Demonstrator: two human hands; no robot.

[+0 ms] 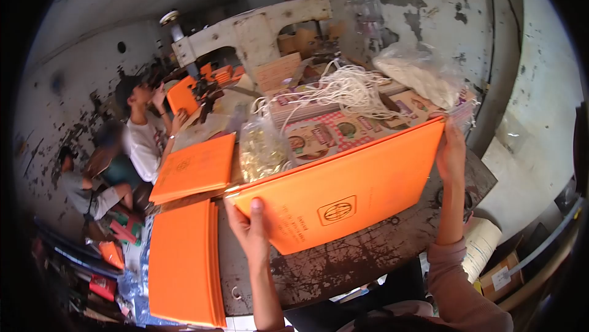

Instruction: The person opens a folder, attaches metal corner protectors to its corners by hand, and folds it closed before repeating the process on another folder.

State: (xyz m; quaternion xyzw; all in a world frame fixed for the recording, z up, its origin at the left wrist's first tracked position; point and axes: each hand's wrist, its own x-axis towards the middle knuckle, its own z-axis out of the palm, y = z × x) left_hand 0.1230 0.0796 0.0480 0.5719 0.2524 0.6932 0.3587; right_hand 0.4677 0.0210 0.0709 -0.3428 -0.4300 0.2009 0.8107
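Note:
Between my two hands is an orange folder [374, 194] with a dark printed emblem and lettering, tilted up above the table. My left hand [250, 229] grips its lower left corner, thumb on the printed face. At the upper right corner my right hand [453, 148] is closed on the edge; some of its fingers are hidden. A stack of orange folders [184, 264] lies to the left of my left hand. Behind that is another orange folder pile [196, 166]. A clear bag of gold-coloured pieces [262, 148] stands just behind the held folder.
White cord [350, 89] lies in a tangle on printed cardboard sheets [319, 135]. A plastic bag [423, 74] of pale material sits at the back right. Across the table a person [144, 135] handles orange folders near a large machine [251, 31]. The worn table [343, 270] has a rounded front edge.

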